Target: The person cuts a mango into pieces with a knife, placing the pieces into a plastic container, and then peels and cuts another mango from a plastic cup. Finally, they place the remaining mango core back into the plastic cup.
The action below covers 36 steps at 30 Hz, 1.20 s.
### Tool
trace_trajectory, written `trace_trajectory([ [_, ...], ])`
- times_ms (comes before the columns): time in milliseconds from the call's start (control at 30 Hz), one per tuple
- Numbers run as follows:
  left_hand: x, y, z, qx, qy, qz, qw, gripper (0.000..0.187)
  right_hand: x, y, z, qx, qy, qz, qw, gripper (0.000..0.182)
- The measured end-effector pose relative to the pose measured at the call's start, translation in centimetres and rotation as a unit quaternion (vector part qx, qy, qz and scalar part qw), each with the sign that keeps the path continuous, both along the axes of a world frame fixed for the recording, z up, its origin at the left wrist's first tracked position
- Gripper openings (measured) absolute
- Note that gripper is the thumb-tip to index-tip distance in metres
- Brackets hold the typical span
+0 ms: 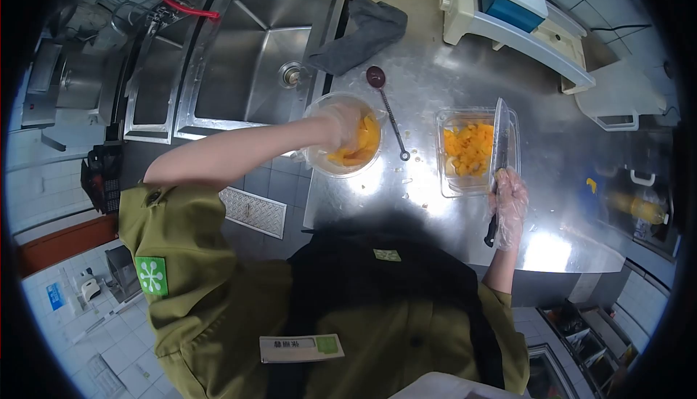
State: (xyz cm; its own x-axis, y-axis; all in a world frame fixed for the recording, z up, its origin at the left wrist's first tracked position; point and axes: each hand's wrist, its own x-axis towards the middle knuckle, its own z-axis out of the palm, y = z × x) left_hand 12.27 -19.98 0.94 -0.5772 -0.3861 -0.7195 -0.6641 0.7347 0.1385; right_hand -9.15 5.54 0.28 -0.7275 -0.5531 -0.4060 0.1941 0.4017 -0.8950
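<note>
My left hand (pixel 341 124), in a clear plastic glove, reaches down into a round translucent tub (pixel 315 161). Large orange-yellow fruit pieces (pixel 367 137) lie inside it, next to the hand. The fingers are hidden in the tub, so their grip does not show. My gloved right hand (pixel 511 199) is closed around the black handle of a knife (pixel 502 134). Its blade points away from me, over the right side of a clear rectangular container (pixel 442 182). Diced orange-yellow fruit (pixel 467 148) partly fills that container.
Between tub and container lies a dark spoon (pixel 376 77) with a long twisted handle. Behind the tub are a grey cloth (pixel 370 32) and a steel sink (pixel 236 58). A cream-coloured appliance (pixel 530 39) stands at the back right; a bottle (pixel 639 207) is at far right.
</note>
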Motion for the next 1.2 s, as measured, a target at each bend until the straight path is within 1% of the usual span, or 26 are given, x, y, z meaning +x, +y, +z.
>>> trace_trajectory([
  [67, -1.0, 1.3, 1.8, -0.043, -0.055, -0.053, 0.996, 0.027, 0.4, -0.4, 0.8, 0.010, -0.011, -0.023, 1.000, 0.018],
  [100, -1.5, 1.7, 2.4, -0.064, -0.082, -0.081, 0.991, 0.027, 0.2, -0.4, 0.6, -0.002, -0.015, -0.011, 1.000, 0.017],
  [200, -0.5, 1.9, -0.6, -0.091, 0.009, -0.044, 0.995, 0.023, -0.1, -0.1, 0.1, -0.028, -0.025, 0.003, 0.999, 0.016],
  [267, 0.1, 1.2, -2.9, -0.061, 0.097, 0.117, 0.987, 0.021, -0.1, 0.0, 0.2, -0.034, -0.029, -0.007, 0.999, 0.018],
  [300, 0.6, 0.9, -4.0, -0.047, 0.140, 0.196, 0.969, 0.020, 0.0, 0.0, 0.3, -0.030, -0.035, -0.010, 0.999, 0.018],
  [333, 1.8, 0.8, -5.5, -0.148, 0.152, 0.047, 0.976, 0.020, 0.0, 0.0, 0.4, -0.027, -0.040, -0.013, 0.999, 0.018],
  [367, 3.2, 0.7, -7.0, -0.244, 0.158, -0.103, 0.951, 0.019, 0.1, 0.0, 0.5, -0.024, -0.045, -0.015, 0.999, 0.018],
  [400, 3.9, 0.8, -7.6, -0.333, 0.158, -0.249, 0.896, 0.019, 0.2, 0.0, 0.6, -0.026, -0.047, -0.016, 0.998, 0.018],
  [433, 2.8, 1.1, -5.6, -0.248, 0.081, -0.201, 0.944, 0.022, 0.2, 0.0, 0.6, -0.028, -0.049, -0.015, 0.998, 0.018],
  [467, 0.5, 1.7, -2.0, -0.160, 0.002, -0.148, 0.976, 0.026, 0.2, 0.0, 0.6, -0.031, -0.052, -0.015, 0.998, 0.017],
  [500, -0.9, 2.1, -0.1, -0.068, -0.075, -0.092, 0.991, 0.031, 0.2, 0.1, 0.5, -0.041, -0.051, -0.011, 0.998, 0.017],
  [567, -1.2, 2.0, -1.6, -0.063, -0.114, -0.090, 0.987, 0.032, 0.1, 0.4, 0.0, -0.061, -0.050, -0.004, 0.997, 0.017],
  [600, -1.5, 2.0, -1.6, -0.061, -0.132, -0.091, 0.985, 0.033, 0.1, 0.3, 0.1, -0.071, -0.054, -0.005, 0.996, 0.016],
  [800, -2.4, 2.8, 0.3, -0.141, -0.100, -0.128, 0.977, 0.044, 0.4, 0.9, -0.4, -0.102, -0.062, 0.006, 0.993, 0.015],
  [900, -2.5, 2.6, 1.4, -0.141, -0.089, -0.042, 0.985, 0.041, 0.4, 1.2, -0.4, -0.107, -0.076, 0.008, 0.991, 0.016],
  [1000, -2.1, 2.5, 2.0, -0.161, -0.062, 0.007, 0.985, 0.027, 0.4, 1.3, -0.5, -0.105, -0.074, 0.003, 0.992, 0.015],
  [1100, -1.1, 2.2, 2.6, -0.162, -0.007, -0.012, 0.987, 0.023, 0.5, 1.2, -0.3, -0.096, -0.071, 0.006, 0.993, 0.014],
  [1200, -1.4, 3.3, 2.3, -0.156, -0.031, -0.066, 0.985, 0.019, 0.7, 0.8, 0.0, -0.102, -0.067, 0.023, 0.992, 0.014],
])
